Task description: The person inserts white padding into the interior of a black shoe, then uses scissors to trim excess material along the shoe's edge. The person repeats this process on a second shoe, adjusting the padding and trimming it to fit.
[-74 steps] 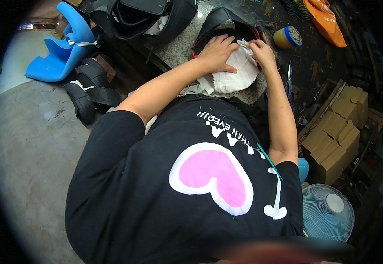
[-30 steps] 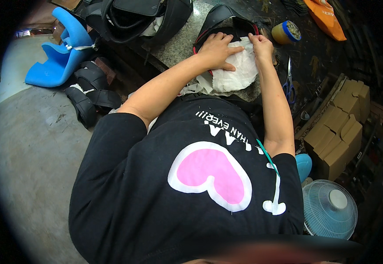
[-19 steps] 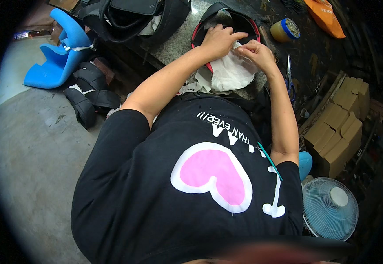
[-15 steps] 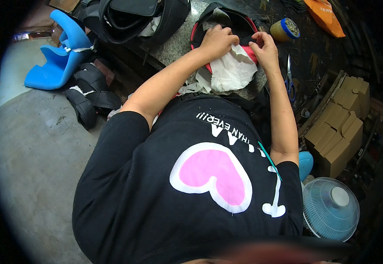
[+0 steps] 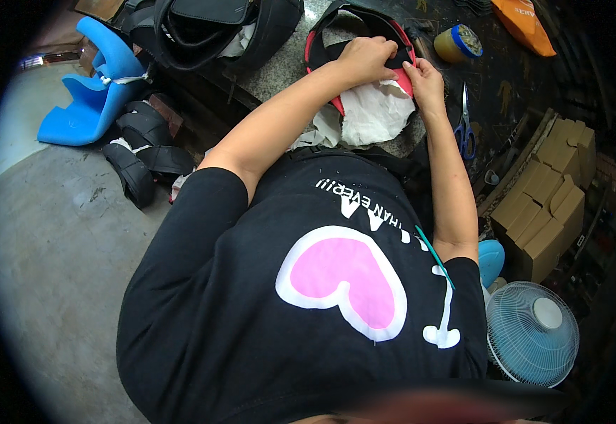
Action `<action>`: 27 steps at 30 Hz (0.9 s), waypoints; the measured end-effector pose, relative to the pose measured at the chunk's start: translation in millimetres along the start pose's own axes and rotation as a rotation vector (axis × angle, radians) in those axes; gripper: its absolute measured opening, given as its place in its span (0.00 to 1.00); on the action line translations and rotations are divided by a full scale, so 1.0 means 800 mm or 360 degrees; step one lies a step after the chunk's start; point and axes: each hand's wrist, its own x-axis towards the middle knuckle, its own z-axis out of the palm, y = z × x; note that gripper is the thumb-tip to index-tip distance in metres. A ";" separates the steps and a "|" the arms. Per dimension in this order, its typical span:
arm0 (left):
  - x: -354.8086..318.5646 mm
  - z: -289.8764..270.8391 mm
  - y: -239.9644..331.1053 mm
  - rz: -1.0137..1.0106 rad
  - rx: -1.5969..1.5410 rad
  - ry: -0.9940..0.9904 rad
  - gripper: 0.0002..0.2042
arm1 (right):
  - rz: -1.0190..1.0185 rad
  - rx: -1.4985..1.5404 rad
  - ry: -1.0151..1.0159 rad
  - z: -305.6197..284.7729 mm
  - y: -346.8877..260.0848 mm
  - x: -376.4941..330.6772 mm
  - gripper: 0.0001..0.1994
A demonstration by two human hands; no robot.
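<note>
In front of me, on a speckled stone slab (image 5: 272, 79), lies a red-and-black fabric piece (image 5: 405, 81) with a curved black rim, its exact kind unclear. A wrinkled white sheet (image 5: 374, 119), paper or thin cloth, hangs from its near side. My left hand (image 5: 368, 59) reaches over the piece with bent fingers drawn together; what they grip, if anything, is hidden. Thumb and fingers of my right hand (image 5: 427, 81) pinch the red edge at the right side. The two hands are close to each other but apart.
Right of the slab are a jar with a blue rim (image 5: 458, 44), scissors (image 5: 466, 131) and an orange bag (image 5: 524, 28). Black bags (image 5: 272, 35) stand at the back left, near blue foam (image 5: 82, 116). Cardboard boxes (image 5: 543, 212) and a fan (image 5: 534, 336) are at my right.
My left hand has shifted right, closer to my right hand, uncovering more of the piece's inside. My right hand has moved slightly lower, its fingers now closed on the red edge.
</note>
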 end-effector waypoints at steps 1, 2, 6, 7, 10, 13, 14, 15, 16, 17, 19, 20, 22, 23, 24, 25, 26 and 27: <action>0.002 0.001 -0.002 0.0018 0.0051 0.0019 0.16 | 0.0005 -0.0005 -0.0005 0.000 -0.002 -0.001 0.08; 0.005 0.003 -0.006 0.0021 0.0112 0.0042 0.16 | 0.0012 0.0052 -0.0027 0.001 -0.003 -0.003 0.08; 0.006 0.012 -0.019 0.0041 0.0175 0.0162 0.10 | -0.0119 -0.0207 -0.0066 0.002 -0.008 -0.008 0.11; 0.006 0.013 -0.024 -0.0037 0.0092 0.0164 0.10 | -0.0153 -0.0401 -0.0045 0.002 -0.009 -0.008 0.12; 0.010 0.015 -0.037 -0.0156 -0.0068 0.0105 0.11 | -0.0041 -0.0889 0.0081 0.002 -0.015 -0.003 0.18; 0.012 0.014 -0.043 -0.0111 -0.0084 0.0102 0.12 | -0.0010 -0.1026 0.0101 0.006 -0.028 0.003 0.23; 0.011 0.014 -0.042 -0.0116 -0.0099 0.0109 0.12 | -0.0001 -0.1098 0.0092 0.008 -0.033 0.006 0.24; 0.011 0.013 -0.041 -0.0148 -0.0109 0.0070 0.12 | 0.0021 -0.1164 0.0090 0.011 -0.037 0.009 0.24; 0.010 0.012 -0.040 -0.0084 -0.0109 0.0099 0.11 | 0.0015 -0.1218 0.0081 0.014 -0.040 0.011 0.24; 0.007 0.011 -0.038 -0.0047 -0.0104 0.0081 0.11 | 0.0067 -0.1247 0.0096 0.016 -0.041 0.013 0.25; 0.003 0.009 -0.033 -0.0004 -0.0060 0.0003 0.11 | 0.0118 -0.1278 0.0109 0.020 -0.041 0.015 0.25; 0.001 0.008 -0.031 0.0003 -0.0022 -0.0058 0.12 | 0.0111 -0.1302 0.0116 0.021 -0.041 0.015 0.25; 0.001 0.008 -0.030 0.0044 0.0044 -0.0103 0.12 | 0.0106 -0.1349 0.0131 0.023 -0.040 0.015 0.25; 0.002 0.008 -0.031 0.0078 0.0074 -0.0086 0.11 | 0.0123 -0.1327 0.0127 0.024 -0.040 0.014 0.25; 0.005 0.009 -0.032 0.0113 0.0110 -0.0071 0.11 | 0.0136 -0.1305 0.0123 0.024 -0.042 0.013 0.25; 0.006 0.009 -0.034 0.0110 0.0076 -0.0054 0.11 | 0.0150 -0.1283 0.0118 0.026 -0.044 0.012 0.25; 0.007 0.010 -0.037 0.0108 0.0046 -0.0042 0.10 | 0.0158 -0.1275 0.0131 0.027 -0.046 0.011 0.25; 0.008 0.012 -0.040 0.0066 0.0030 -0.0075 0.10 | 0.0166 -0.1268 0.0144 0.027 -0.048 0.008 0.25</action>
